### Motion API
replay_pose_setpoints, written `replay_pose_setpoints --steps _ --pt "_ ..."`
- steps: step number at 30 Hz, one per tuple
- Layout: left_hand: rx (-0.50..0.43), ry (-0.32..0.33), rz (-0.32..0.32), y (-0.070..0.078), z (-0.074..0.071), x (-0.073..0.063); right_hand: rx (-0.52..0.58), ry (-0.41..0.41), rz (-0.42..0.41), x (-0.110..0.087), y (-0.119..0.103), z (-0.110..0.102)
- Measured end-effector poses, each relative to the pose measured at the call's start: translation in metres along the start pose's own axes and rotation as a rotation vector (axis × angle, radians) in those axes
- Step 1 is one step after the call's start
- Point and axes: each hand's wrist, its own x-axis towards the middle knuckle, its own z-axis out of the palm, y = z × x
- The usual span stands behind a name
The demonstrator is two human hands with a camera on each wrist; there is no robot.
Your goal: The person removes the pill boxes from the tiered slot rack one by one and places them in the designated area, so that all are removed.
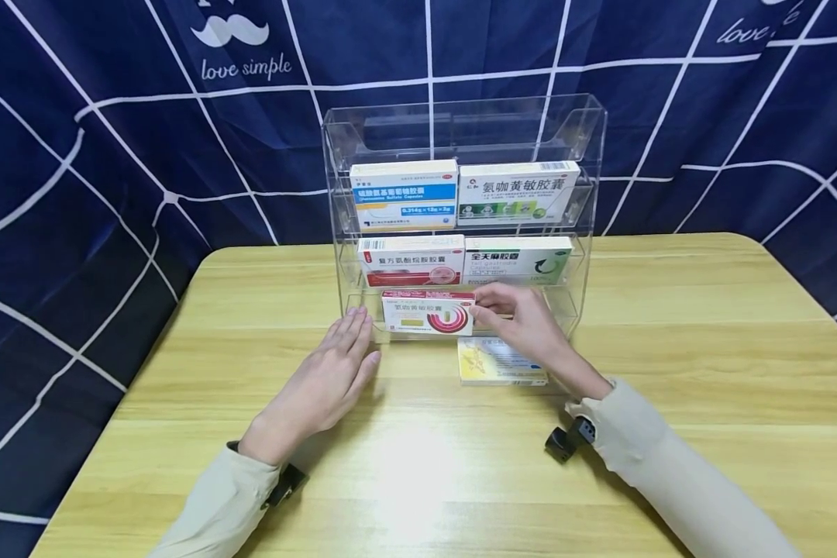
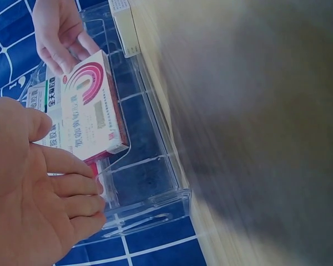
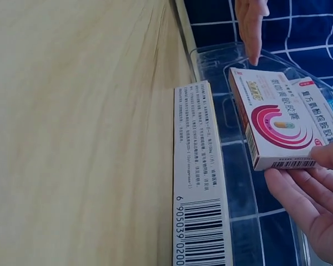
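A white medicine box with a red and pink swirl is at the lowest tier of a clear acrylic rack. My right hand pinches its right end, thumb on one side and fingers on the other, as the right wrist view also shows. My left hand lies near the rack's lower left corner with fingers extended, apart from the box and holding nothing. In front of the rack, a white and yellow medicine box lies on the table beneath my right forearm.
Higher tiers hold a blue and white box, a green and white box, a red and white box and a Tall Gastrodia box. The wooden table meets a dark blue gridded curtain behind.
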Motion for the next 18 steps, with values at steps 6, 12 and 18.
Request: replay_pose_setpoints --steps 6,12,18 --pt "-0.004 -0.006 -0.001 -0.0003 -0.0022 -0.0005 0.025 -0.042 0.041 -0.0027 -0.0005 -0.0007" --pt "-0.005 -0.006 0.005 -0.0012 -0.0010 -0.0003 0.040 -0.083 0.106 -0.0053 -0.0030 0.0008" --pt "-0.020 0.001 0.004 -0.0019 -0.0002 -0.0011 0.047 -0.110 0.155 -0.0084 -0.0043 0.0020"
